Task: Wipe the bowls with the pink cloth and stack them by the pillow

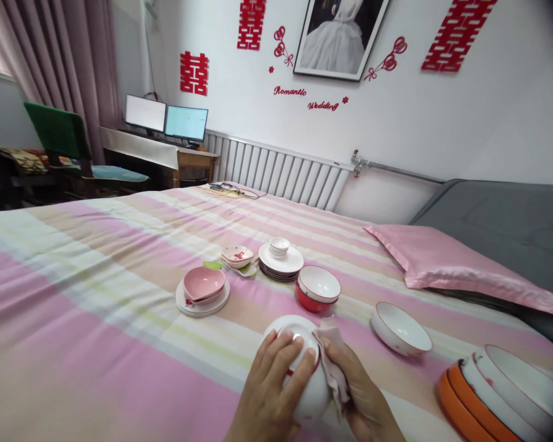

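My left hand (271, 387) grips an upturned white bowl (291, 328) with a red rim, fingers curled over its base. My right hand (362, 393) is closed on a pale pink cloth (330, 353) pressed against the bowl's right side. Both hands are low in the middle of the view, above a pink striped bedspread (96, 319). Just beyond them stands a red-and-white bowl stack (317, 287).
On the bed lie a pink bowl on plates (203, 287), small patterned dishes (238, 255), a plate stack with little cups (280, 258), a white bowl (400, 328) and large orange and white dishes (493, 393) at right. A pink pillow (451, 264) lies behind.
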Available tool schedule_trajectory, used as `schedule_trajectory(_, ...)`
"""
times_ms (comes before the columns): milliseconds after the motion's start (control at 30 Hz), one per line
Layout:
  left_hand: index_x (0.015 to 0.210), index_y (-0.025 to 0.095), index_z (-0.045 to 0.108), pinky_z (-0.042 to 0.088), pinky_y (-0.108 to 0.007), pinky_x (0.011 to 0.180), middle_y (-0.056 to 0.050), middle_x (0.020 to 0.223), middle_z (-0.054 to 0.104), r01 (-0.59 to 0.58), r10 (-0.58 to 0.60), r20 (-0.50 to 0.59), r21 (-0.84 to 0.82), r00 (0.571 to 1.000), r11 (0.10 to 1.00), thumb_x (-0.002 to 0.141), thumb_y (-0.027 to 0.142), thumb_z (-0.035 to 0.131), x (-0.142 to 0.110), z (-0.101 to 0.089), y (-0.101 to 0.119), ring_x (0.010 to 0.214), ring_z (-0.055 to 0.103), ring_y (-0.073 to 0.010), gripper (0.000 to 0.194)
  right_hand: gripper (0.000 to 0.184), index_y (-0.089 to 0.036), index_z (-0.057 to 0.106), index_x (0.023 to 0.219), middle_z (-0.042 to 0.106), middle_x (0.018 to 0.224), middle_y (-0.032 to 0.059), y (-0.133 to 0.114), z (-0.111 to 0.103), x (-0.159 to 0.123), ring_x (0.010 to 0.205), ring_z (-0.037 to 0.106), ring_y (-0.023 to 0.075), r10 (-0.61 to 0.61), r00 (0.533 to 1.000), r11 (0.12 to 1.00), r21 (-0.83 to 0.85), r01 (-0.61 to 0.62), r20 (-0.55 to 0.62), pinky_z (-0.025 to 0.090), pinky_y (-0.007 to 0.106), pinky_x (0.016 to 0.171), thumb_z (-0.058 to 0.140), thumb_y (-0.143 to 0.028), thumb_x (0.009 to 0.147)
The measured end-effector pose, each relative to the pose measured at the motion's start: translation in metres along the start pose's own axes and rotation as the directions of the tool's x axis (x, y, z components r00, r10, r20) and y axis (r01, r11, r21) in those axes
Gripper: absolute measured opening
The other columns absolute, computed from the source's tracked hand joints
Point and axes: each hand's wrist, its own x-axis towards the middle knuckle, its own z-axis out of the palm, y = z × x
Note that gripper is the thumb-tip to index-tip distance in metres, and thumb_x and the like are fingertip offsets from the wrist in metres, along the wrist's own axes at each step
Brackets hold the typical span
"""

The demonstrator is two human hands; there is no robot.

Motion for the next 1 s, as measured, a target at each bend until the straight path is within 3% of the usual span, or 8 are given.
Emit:
schedule_trajectory(133,0.128,0.012,0.045,0.029,-0.047,0.107,-0.012,0.119,0.057,-0.002,0.002,0.02,0.008,1.0,1.0,0.057,0.0,0.047,0.001,-0.002,-0.001,0.125,0.038,-0.0255,0.072,0.026,-0.018,0.063,0.084,0.067,0.08,0.0014,-0.002,-0.001,-0.003,0.07,0.061,0.0125,0.041,0.998,0.998,-0.042,-0.039,0.05,0.052,0.023,0.066,0.079,-0.021,0.064)
schedule_trajectory(467,0.127,0.012,0.043,0.032,-0.049,0.106,-0.012,0.118,0.057,0.036,-0.036,0.036,-0.015,0.999,0.999,0.051,-0.002,0.044,0.002,-0.004,0.0,0.125,0.039,-0.026,0.077,0.046,-0.022,0.055,0.109,0.066,0.103,0.0081,-0.01,0.006,-0.012,0.088,0.064,0.0234,0.075,0.968,0.995,-0.083,-0.057,0.238,0.051,0.036,0.078,0.075,-0.018,0.068)
schedule_trajectory(667,0.128,0.012,0.042,0.035,-0.049,0.105,-0.013,0.116,0.059,0.044,-0.043,0.06,-0.013,0.997,0.999,0.056,-0.001,0.045,0.003,-0.007,0.002,0.123,0.042,-0.0259,0.073,0.064,-0.023,0.049,0.118,0.065,0.109,0.0082,-0.011,0.009,-0.012,0.095,0.063,0.0256,0.095,0.971,0.986,-0.153,-0.062,0.218,0.05,0.037,0.081,0.08,-0.019,0.062)
schedule_trajectory(1000,0.129,0.012,0.04,0.034,-0.051,0.105,-0.014,0.119,0.058,0.053,-0.051,0.067,-0.032,0.996,0.998,0.05,-0.001,0.043,0.002,-0.005,0.001,0.125,0.041,-0.0269,0.08,0.067,-0.019,0.053,0.113,0.067,0.099,0.0076,-0.008,0.017,-0.013,0.09,0.064,0.0248,0.051,0.982,0.985,-0.172,-0.02,0.18,0.051,0.035,0.078,0.084,-0.023,0.054)
